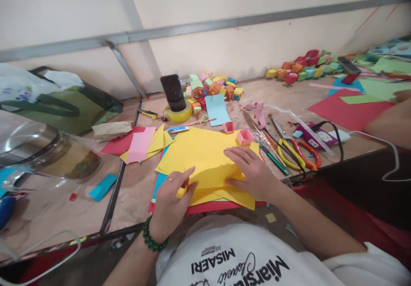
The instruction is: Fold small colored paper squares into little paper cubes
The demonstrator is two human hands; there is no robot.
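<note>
Both hands were right in the thick of it, over a yellow sheet (208,179) lying on the stack of paper at the near edge of the counter (131,207)! The left hand (173,192), a green bead bracelet (154,238) at its wrist, came in at the sheet's left side, thumb and forefinger parted at the paper; whether they pinched it, one could not tell. Over on the other side, the right hand (252,170) had its fingers spread across the yellow, thumb well apart from them, and its grip could not be made out either. Red and blue paper peeked from under the stack, and just beyond the right fingertips sat an open pink box (245,137)! Farther right, a pink glue gun (258,112) lay near yellow-handled scissors (290,154) and an orange-handled tool (310,155). Behind the stack, a phone (173,92) stood propped in a yellow tape roll (178,114), beside a colourful heap of little paper boxes (215,89), with a light blue sheet (218,109) in front. Out on the far right, another person's arm (390,121) reached over a red sheet (343,110), while a glass jug (78,157) held the left flank!
</note>
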